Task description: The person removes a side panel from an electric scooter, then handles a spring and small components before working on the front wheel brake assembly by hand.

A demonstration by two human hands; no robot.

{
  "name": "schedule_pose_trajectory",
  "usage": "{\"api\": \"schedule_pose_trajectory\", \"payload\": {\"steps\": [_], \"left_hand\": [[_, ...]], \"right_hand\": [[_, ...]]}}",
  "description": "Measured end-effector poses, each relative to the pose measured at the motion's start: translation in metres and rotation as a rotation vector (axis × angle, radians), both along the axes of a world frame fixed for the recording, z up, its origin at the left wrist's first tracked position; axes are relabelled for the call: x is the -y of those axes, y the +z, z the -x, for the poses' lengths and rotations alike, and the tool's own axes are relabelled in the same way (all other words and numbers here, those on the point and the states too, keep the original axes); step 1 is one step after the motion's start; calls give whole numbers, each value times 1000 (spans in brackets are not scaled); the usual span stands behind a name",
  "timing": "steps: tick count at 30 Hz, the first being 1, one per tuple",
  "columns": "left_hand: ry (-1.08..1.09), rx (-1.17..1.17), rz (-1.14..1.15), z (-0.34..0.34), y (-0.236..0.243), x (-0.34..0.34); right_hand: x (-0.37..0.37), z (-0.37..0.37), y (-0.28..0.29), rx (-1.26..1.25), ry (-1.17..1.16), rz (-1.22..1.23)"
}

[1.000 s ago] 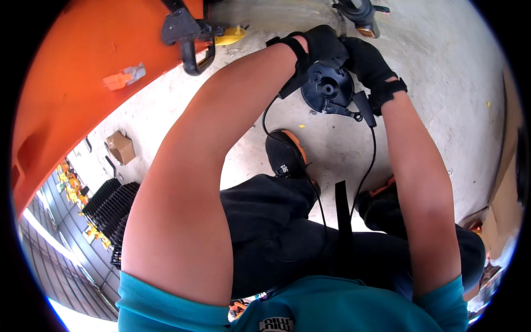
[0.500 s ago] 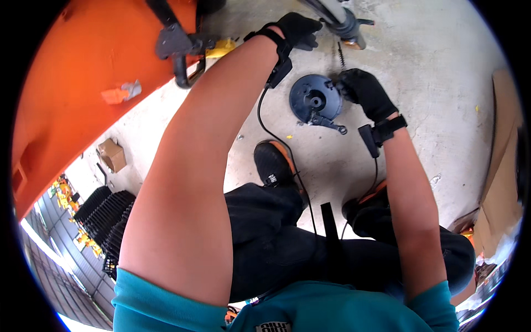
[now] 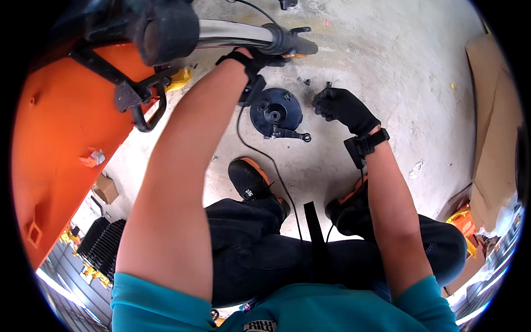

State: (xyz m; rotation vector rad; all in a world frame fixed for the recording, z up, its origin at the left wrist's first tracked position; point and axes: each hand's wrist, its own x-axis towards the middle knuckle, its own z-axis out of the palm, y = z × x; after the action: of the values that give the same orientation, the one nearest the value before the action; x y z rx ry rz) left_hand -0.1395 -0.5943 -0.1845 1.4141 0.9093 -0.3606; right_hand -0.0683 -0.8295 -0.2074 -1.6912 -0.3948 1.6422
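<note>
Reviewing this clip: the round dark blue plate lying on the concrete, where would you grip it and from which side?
The round dark blue plate lies flat on the concrete floor, face up, so its rim is probably the best hold. Come from above on its right edge, beside the gloved right hand, which hovers apart from it. Avoid the lower edge, where a black lever arm sticks out.

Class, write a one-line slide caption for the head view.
Left hand grips a handlebar; right hand hovers beside a round dark hub plate.
</note>
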Motion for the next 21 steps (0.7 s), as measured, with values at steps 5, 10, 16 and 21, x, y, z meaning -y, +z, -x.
{"api": "schedule_pose_trajectory", "payload": {"steps": [5,10,16,21], "left_hand": [[-177,40,1,21,-9,-19],[-160,134,143,33,-34,-33],[-182,94,221,41,-32,-35],[-141,95,299,49,-40,-38]], "right_hand": [[35,-17,-7,305,281,68],[23,13,5,1143,154,-47],[-12,65,12,564,85,52],[-6,77,-17,286,-91,22]]}}
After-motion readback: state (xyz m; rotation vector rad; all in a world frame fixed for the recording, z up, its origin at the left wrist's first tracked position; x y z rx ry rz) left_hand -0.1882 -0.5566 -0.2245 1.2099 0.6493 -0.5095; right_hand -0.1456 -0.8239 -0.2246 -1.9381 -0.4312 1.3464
